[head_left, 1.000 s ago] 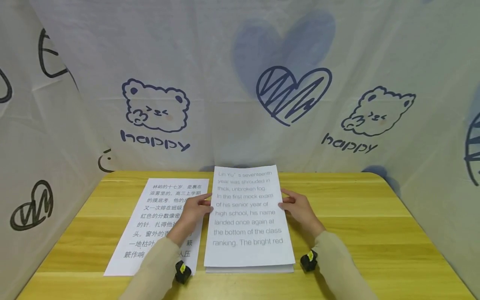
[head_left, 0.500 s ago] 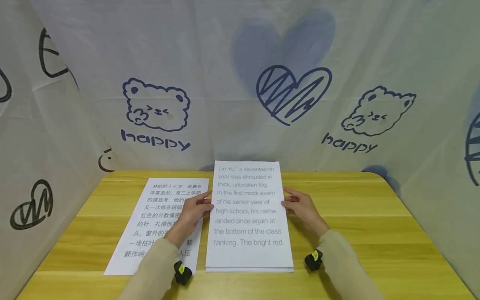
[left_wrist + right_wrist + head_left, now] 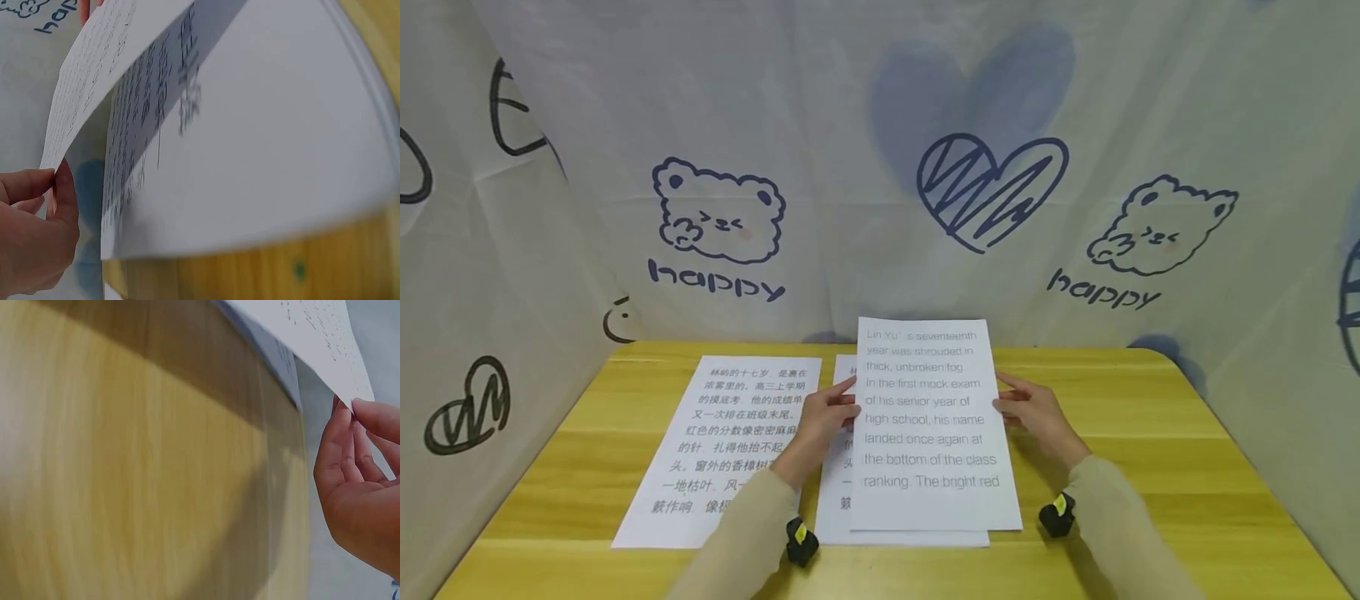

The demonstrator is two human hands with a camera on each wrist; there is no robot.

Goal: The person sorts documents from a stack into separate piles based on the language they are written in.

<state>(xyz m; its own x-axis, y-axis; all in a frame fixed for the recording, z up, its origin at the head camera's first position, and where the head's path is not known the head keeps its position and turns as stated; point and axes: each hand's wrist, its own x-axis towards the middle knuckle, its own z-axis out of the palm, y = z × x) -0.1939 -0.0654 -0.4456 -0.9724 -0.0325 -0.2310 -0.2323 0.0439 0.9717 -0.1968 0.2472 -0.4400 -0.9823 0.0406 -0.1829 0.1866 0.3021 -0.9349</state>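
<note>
A sheet of paper (image 3: 932, 433) with large English print is held up by both hands over a stack of paper (image 3: 833, 508). My left hand (image 3: 820, 425) pinches its left edge between thumb and fingers, as the left wrist view also shows. On the opposite edge my right hand (image 3: 1036, 417) pinches it the same way; in the right wrist view, thumb and fingertips meet at the sheet's margin. Below, the stack's top page (image 3: 250, 169) carries Chinese print, seen in the left wrist view under the raised sheet. Most of that page is hidden from the head view.
Left of the stack lies another sheet with Chinese print (image 3: 730, 442), partly covered by the left forearm. Everything rests on a yellow wood-grain table (image 3: 1180, 492). A white curtain (image 3: 865, 275) with bear and heart drawings hangs behind the table's far edge.
The English sheet has risen off the stack and shifted right, with both hands moving along with it. Chinese print on the page beneath now shows along its left side.
</note>
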